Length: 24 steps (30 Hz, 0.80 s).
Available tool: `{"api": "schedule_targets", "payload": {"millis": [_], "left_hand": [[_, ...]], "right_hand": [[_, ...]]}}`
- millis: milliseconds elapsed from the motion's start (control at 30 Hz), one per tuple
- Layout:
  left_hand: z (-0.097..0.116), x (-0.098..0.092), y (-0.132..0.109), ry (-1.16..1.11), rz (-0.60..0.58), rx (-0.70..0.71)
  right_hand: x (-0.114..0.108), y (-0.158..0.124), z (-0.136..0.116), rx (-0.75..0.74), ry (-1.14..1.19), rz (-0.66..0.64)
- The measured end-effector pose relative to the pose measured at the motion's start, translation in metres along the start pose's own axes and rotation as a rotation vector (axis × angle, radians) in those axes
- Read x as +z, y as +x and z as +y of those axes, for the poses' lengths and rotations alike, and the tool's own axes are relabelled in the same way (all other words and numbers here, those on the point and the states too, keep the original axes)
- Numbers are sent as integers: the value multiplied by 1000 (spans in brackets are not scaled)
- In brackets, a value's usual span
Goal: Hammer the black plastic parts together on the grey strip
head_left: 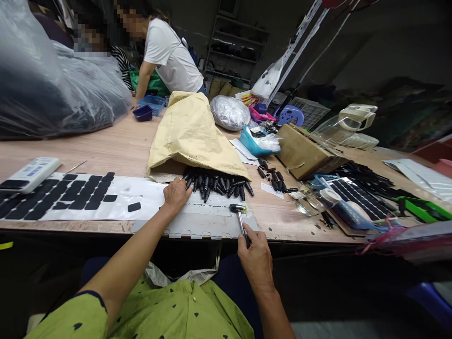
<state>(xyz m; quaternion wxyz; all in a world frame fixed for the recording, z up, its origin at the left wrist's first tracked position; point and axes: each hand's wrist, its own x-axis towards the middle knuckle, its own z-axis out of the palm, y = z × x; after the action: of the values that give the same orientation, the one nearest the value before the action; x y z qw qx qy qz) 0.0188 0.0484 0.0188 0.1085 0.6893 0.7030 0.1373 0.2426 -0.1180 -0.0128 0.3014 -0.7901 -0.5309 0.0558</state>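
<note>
My left hand is at the left end of a heap of black tapered plastic pieces, its fingers bent closed against them. Whether one piece is between the fingertips I cannot make out. The heap spills from the mouth of a yellowish paper sack lying on the table. In my right hand is the handle of a small mallet with a dark head and a yellow-green face. The mallet head is over a grey sheet at the table's front edge, just right of the heap.
Left of my hands lies a white sheet with rows of black stickers, beside a white device. Loose black pieces, a cardboard box and a blue tray are to the right. A person in a white shirt leans over the far side.
</note>
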Motion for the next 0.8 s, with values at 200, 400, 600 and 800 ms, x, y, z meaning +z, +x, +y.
{"api": "schedule_targets", "payload": {"millis": [200,400,600,800], "left_hand": [[-16,-8,-16,-121,9,37],[-5,3,-52,-282,-159,504],[4,16,-52,-313,-151,501],[3,13,-51,-330,-180,469]], "right_hand": [[-2,-11,15,-15,8,-118],[3,-24,12,39,40,-125],[-10,-21,9,110,-103,-205],[-10,-21,10,7,204,-93]]}}
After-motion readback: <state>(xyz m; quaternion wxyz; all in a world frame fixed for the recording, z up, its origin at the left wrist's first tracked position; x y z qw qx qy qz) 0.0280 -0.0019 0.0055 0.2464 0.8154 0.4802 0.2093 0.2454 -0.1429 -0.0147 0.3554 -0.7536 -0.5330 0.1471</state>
